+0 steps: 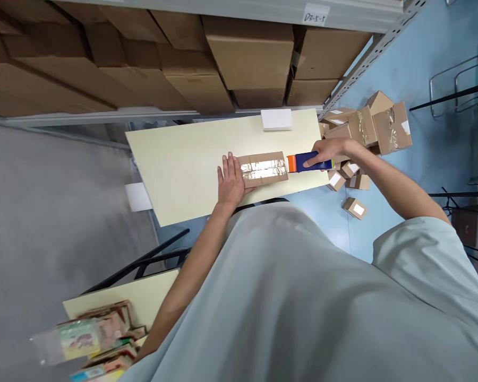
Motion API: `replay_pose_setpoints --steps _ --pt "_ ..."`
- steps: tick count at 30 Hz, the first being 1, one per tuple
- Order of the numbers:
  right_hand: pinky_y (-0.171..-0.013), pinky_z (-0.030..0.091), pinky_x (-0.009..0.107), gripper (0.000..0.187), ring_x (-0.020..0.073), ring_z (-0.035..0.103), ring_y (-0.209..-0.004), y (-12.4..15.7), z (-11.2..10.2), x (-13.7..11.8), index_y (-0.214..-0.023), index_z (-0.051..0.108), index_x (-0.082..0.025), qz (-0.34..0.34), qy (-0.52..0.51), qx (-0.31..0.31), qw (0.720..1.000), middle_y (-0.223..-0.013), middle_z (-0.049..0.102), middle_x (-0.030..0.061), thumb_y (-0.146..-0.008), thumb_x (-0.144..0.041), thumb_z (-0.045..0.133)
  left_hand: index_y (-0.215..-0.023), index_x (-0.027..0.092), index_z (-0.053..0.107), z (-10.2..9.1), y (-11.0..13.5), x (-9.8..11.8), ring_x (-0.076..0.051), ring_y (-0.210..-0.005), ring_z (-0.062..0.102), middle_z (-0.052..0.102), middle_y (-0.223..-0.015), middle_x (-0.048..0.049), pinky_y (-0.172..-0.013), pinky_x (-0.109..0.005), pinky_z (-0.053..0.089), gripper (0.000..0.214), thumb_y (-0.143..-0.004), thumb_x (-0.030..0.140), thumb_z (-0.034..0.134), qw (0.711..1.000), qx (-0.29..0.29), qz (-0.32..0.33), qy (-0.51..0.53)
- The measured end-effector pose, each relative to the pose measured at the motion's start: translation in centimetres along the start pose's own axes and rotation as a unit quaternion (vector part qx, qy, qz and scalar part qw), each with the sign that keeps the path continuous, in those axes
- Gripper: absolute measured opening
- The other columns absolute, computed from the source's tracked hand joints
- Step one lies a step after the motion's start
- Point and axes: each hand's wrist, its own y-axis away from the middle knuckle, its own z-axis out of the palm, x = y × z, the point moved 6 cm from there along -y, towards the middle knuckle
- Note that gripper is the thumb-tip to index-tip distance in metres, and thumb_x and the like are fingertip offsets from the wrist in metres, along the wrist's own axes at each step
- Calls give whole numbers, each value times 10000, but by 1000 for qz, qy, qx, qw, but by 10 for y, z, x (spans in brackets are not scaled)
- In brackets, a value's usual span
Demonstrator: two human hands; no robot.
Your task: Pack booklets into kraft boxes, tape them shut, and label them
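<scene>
A small brown cardboard box (265,168), with strips of shiny tape along its top, lies on the pale yellow tabletop (191,164). At its left end rests my left hand (230,183), fingers stretched out and slightly apart, the thumb along the near side. My right hand (330,151) is closed around a narrow dark blue box (302,161) with an orange end. That orange end points at the cardboard box's right end, very close to it; I cannot tell whether they touch. A white box (276,120) sits near the table's far edge.
Shelving with large cartons (250,58) runs along the far side. Several cardboard boxes (392,127) are piled beyond the table's right end, and a small one (354,208) lies on the blue floor. Plastic-wrapped packages (79,339) rest on another surface at lower left.
</scene>
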Motion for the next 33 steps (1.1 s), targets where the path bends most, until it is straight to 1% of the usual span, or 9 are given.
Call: replay_pose_setpoints --steps 2,5,8,12,18,24,27,30,33 --pt "-743 639 375 793 312 813 -888 7 -4 6 -1021 839 -150 11 30 -10 999 -937 836 125 -738 -887 907 -1830 22 127 4 -2 -3 -507 -1786 -41 45 -1883 -372 -1420 -716 45 1429 -862 810 823 999 -19 0 -35" --pt "-816 660 399 821 327 822 -964 10 -6 6 -1053 841 -162 31 70 -6 997 -1018 851 134 -779 -936 831 -1833 15 67 9 -4 -7 -492 -1790 -36 24 -1883 -373 -1416 -729 51 1378 -927 788 762 998 -21 6 -66" --pt "-818 660 406 807 329 824 -939 3 -7 3 -997 848 -167 57 106 15 993 -971 853 123 -781 -944 820 -1839 32 81 10 -6 -10 -481 -1794 -3 67 -1888 -356 -1416 -740 69 1294 -971 726 745 998 -8 7 -61" --pt "-778 654 414 791 330 822 -887 -9 -10 5 -960 855 -182 56 135 32 989 -921 849 113 -766 -948 829 -1835 24 103 10 -6 -10 -487 -1792 8 83 -1884 -358 -1410 -759 72 1326 -943 744 770 999 -2 9 -49" --pt "-873 647 441 801 326 821 -988 -7 -18 17 -1046 848 -168 43 144 48 987 -1041 852 111 -805 -931 814 -1831 31 158 10 -5 -10 -493 -1788 32 118 -1875 -371 -1413 -748 68 1273 -974 797 704 999 18 15 -41" --pt "-924 590 371 789 283 797 -1092 11 -16 14 -1067 822 -83 18 117 22 993 -1171 840 153 -934 -857 743 -1833 44 154 12 -5 -10 -478 -1792 33 114 -1883 -355 -1417 -742 68 1197 -1019 748 679 999 19 18 -41" --pt "-928 563 354 818 271 786 -1111 13 -20 17 -1037 804 -29 26 125 67 990 -1185 829 194 -1005 -834 661 -1830 35 163 12 -5 -8 -480 -1792 39 120 -1883 -353 -1418 -743 65 1174 -1029 725 676 999 22 17 -34" --pt "-921 594 389 830 289 798 -1063 9 -27 23 -1045 818 -65 41 129 121 983 -1124 839 183 -962 -880 682 -1831 43 178 12 -5 -7 -473 -1793 36 123 -1888 -341 -1423 -730 49 1162 -1030 720 678 999 26 12 -22" --pt "-899 632 438 815 321 808 -993 -3 -26 26 -1082 843 -132 60 138 112 982 -1020 846 147 -877 -917 758 -1833 47 175 12 -5 -6 -463 -1796 23 117 -1889 -342 -1428 -712 39 1157 -1029 695 696 1000 25 7 -16"
